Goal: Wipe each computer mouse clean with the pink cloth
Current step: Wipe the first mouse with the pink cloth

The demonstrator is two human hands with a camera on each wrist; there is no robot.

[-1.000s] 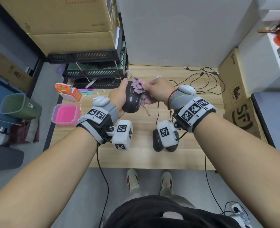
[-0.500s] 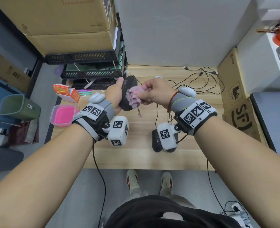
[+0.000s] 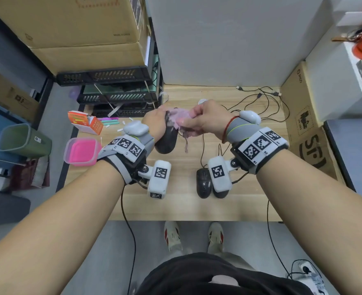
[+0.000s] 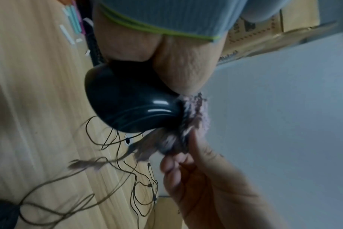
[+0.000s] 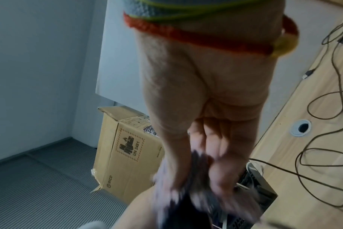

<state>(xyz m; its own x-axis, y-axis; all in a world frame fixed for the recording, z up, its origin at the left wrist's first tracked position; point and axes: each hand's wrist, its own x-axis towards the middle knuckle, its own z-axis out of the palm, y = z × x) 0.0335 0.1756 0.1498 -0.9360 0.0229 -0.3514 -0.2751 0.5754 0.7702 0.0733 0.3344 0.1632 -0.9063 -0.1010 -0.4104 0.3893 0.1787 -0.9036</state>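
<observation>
My left hand [image 3: 157, 122] grips a glossy black mouse [image 3: 167, 139] in the air above the wooden desk [image 3: 182, 207]; the left wrist view shows its rounded body [image 4: 127, 102] under my palm. My right hand [image 3: 205, 120] pinches the bunched pink cloth [image 3: 179, 119] and holds it against the far end of that mouse, with threads hanging down. The cloth [image 4: 188, 124] is blurred in both wrist views. Two more black mice [image 3: 203, 183] lie side by side on the desk, partly hidden behind my right wrist camera.
Tangled thin cables [image 3: 259, 103] spread over the desk's far right. A pink-lidded tub [image 3: 82, 151] and an orange box [image 3: 86, 123] sit at the left edge. Black trays [image 3: 116, 96] under cardboard boxes stand at the back left, another carton [image 3: 305, 133] on the right.
The right hand has rubbed the cloth back and forth along the mouse, now at its far end again. The left hand has tilted and shifted the mouse slightly.
</observation>
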